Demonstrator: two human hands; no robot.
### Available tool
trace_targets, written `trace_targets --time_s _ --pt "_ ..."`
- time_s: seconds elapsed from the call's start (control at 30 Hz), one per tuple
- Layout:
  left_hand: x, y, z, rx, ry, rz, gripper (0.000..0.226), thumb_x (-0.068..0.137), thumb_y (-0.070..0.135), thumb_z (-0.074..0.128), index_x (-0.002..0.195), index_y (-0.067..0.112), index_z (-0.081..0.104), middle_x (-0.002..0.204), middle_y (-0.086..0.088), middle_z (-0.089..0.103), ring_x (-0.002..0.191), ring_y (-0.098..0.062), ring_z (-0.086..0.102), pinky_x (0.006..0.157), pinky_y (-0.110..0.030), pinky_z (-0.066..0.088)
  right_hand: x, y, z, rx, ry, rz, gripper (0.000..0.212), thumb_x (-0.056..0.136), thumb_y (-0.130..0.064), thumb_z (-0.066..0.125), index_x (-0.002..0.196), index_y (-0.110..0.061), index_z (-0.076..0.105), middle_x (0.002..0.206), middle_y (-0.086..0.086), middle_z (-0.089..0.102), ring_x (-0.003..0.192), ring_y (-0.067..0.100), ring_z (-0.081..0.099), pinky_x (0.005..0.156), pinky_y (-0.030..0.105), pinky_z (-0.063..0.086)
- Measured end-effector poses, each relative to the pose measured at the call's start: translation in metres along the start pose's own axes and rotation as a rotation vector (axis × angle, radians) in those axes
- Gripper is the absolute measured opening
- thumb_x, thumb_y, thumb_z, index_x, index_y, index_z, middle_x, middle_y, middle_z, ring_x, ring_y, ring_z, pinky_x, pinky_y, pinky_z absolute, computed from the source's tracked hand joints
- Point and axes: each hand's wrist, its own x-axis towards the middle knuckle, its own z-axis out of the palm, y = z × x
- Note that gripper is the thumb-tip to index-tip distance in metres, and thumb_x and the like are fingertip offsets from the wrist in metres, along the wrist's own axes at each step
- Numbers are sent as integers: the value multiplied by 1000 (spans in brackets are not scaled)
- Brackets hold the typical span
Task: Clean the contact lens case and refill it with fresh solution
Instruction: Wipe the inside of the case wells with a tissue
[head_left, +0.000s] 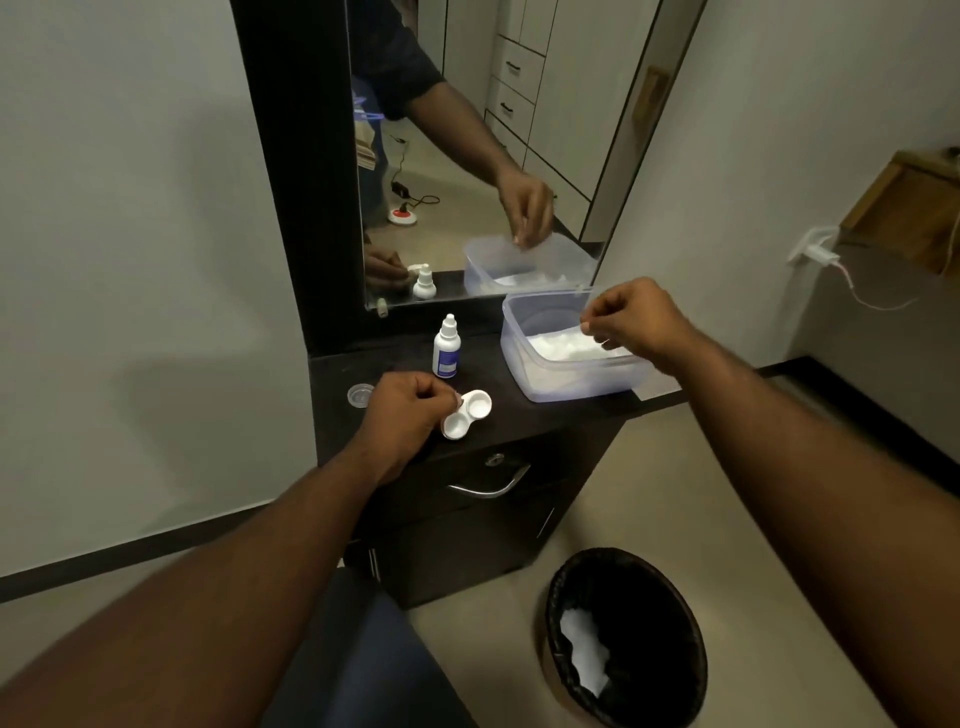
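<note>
A white contact lens case (467, 413) lies on the dark cabinet top (540, 415) with both wells uncovered. My left hand (410, 410) pinches its left edge between thumb and fingers. A small white solution bottle (445, 348) with a blue label stands upright just behind the case. My right hand (631, 322) hovers over a clear plastic tub (511, 338) holding white cotton (566, 345). Its fingertips are pinched together, and I cannot tell whether anything is between them. A round clear cap (360, 395) lies to the left of my left hand.
A mirror (467, 156) stands behind the cabinet and reflects both hands, the bottle and the tub. A drawer with a metal handle (491, 486) is below the top. A black-lined bin (623, 639) with white waste inside stands on the floor at the right.
</note>
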Motion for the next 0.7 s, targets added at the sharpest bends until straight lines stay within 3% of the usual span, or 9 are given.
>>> trace_targets --time_s 0.13,0.2,0.27,0.43,0.57,0.7 --pt "2 0 2 41 19 5 21 82 2 65 66 15 69 80 -2 74 77 -17 67 71 -29 52 29 -3 17 -261 -285 35 7 81 -6 68 87 -4 72 89 13 70 81 24 66 66 30 56" --pt "3 -1 1 37 17 6 20 82 2 65 67 14 70 80 -1 73 77 -14 67 71 -26 51 40 -4 27 -299 -230 64 9 82 -4 68 91 -4 69 92 14 67 81 25 64 63 27 54" --pt "4 -3 1 31 17 8 17 83 3 66 69 12 71 80 -2 73 75 -12 66 70 -25 51 52 0 33 -305 -153 104 17 82 -1 66 100 -3 65 95 15 64 83 28 63 69 30 55" --pt "8 -5 2 20 12 -1 14 83 4 67 71 10 72 73 2 71 58 4 60 57 -13 44 57 7 41 -521 -166 75 24 81 -12 63 103 -4 68 100 16 68 94 32 64 79 37 52" --pt "9 -6 2 9 15 -9 15 82 4 68 69 10 71 69 4 71 59 2 59 59 -15 44 58 6 42 -578 -174 56 23 80 -12 63 101 -3 67 95 15 66 82 27 58 77 36 50" --pt "10 -7 2 3 21 -26 15 82 5 69 69 11 71 68 0 70 57 -2 57 58 -18 44 62 8 43 -608 -159 30 23 83 -12 61 104 -4 65 91 10 59 82 23 53 78 34 47"
